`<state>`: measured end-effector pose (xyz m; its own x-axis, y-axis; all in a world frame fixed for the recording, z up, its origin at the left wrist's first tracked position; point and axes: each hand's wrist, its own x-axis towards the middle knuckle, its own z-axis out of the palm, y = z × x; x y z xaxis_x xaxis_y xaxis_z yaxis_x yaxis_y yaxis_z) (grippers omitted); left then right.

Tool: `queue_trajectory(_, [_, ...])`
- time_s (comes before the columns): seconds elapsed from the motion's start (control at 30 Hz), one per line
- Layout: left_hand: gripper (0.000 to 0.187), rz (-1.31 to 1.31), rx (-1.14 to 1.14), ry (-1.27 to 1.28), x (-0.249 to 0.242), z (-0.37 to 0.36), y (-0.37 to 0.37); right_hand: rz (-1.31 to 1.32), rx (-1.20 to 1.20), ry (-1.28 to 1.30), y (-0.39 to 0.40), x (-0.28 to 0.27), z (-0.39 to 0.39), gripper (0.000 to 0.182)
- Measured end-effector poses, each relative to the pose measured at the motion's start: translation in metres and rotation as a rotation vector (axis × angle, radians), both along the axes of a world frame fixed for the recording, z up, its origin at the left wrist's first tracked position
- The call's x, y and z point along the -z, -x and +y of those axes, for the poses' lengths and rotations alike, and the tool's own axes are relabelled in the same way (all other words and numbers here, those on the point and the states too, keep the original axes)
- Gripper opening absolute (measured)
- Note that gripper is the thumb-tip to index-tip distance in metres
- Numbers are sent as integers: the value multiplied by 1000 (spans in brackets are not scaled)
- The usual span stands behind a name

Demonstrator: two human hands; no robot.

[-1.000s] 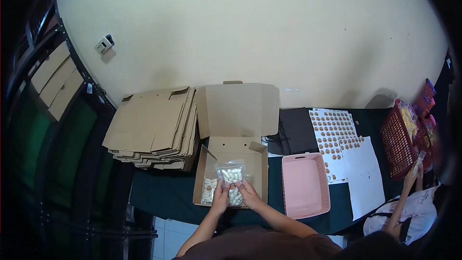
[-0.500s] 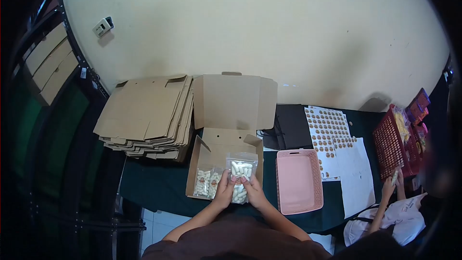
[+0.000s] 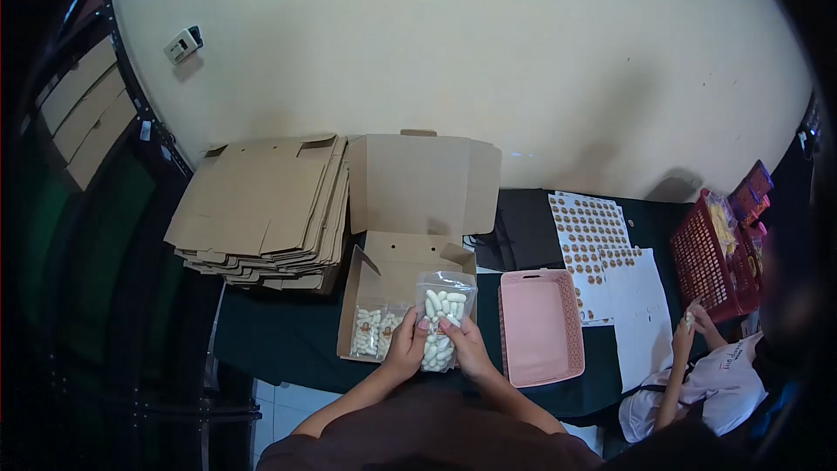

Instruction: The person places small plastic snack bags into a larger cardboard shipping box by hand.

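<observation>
Between my two hands is a clear plastic pouch [image 3: 445, 303] of white, finger-shaped pieces, held upright above the front of an open cardboard box [image 3: 417, 249]. My left hand [image 3: 406, 344] grips its left side, thumb on the front. On the right side, my right hand [image 3: 466, 347] grips it the same way, its thumb near a small label that is mostly covered. Two similar labelled pouches [image 3: 370, 331] lie in the box's front left, the second partly behind my left hand. The box's lid stands raised at the back.
Flattened cardboard boxes [image 3: 253, 201] are stacked at left. To the right are a pink basket [image 3: 540, 331], a black folder-like item [image 3: 529, 231], sticker sheets [image 3: 588, 244] and a red basket [image 3: 706, 257] of packets. A co-worker [image 3: 697, 375] handles something small at far right.
The pouch has tilted slightly and its pieces show more clearly, while my hands keep hold of it. The co-worker's hands have moved a little left and closer together.
</observation>
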<state>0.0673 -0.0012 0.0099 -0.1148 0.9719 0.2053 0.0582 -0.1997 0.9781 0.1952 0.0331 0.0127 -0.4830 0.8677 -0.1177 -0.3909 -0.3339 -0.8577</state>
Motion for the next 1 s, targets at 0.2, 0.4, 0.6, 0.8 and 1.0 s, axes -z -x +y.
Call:
queue_trajectory(0.2, [32, -6, -55, 93, 5, -1, 10, 124, -28, 227, 6, 12, 16, 32])
queue_trajectory(0.4, [43, -58, -29, -20, 8, 4, 9, -197, -39, -127, 6, 19, 24, 38])
queue_trajectory(0.6, [40, -153, -118, 0, 16, 12, 9, -175, -30, -250, 16, 11, 24, 38])
queue_trajectory(0.8, [41, -329, -106, 180, 34, 11, 10, -171, -31, -154, 10, 26, 20, 36])
queue_trajectory(1.0, [58, -259, 151, 149, 21, 9, 15, -261, -19, -193, 5, 11, 18, 34])
